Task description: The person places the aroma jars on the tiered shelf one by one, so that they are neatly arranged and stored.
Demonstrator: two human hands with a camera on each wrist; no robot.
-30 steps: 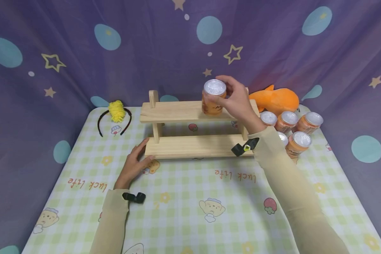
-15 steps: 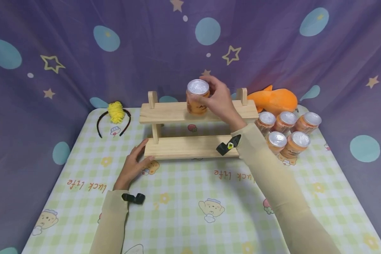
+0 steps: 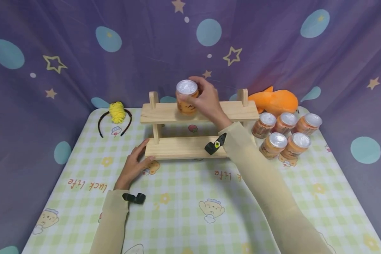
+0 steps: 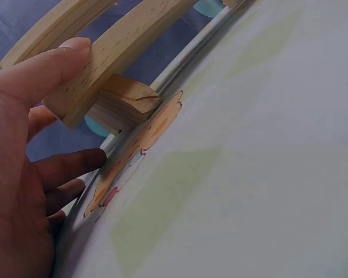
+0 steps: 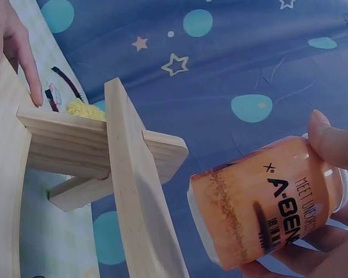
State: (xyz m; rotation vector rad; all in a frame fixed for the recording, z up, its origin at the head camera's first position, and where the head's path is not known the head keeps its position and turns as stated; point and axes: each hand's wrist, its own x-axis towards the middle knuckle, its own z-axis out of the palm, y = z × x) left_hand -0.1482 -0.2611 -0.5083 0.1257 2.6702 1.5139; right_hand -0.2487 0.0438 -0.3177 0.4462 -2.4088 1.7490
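A two-tier wooden shelf (image 3: 184,148) stands on the table. My right hand (image 3: 206,100) grips an orange can (image 3: 187,100) with a silver lid around its upper side. In the right wrist view this can (image 5: 255,202) shows black lettering and a gap between its base and the upper board (image 5: 142,191). It is over the left half of that board. At the shelf's lower left corner, my left hand (image 3: 134,164) holds the end of the lower board. The left wrist view shows the thumb (image 4: 52,72) on the board's edge and a finger behind it.
Several similar orange cans (image 3: 287,121) stand together right of the shelf. Behind them lies an orange plush toy (image 3: 277,100). A headband with a yellow yarn ball (image 3: 117,112) lies at the back left. Purple curtains (image 3: 165,42) surround the checked tablecloth (image 3: 177,222).
My right hand has carried the can leftward along the upper board, uncovering the shelf's right upright and more of the cans on the right. The left hand has stayed at the shelf's corner.
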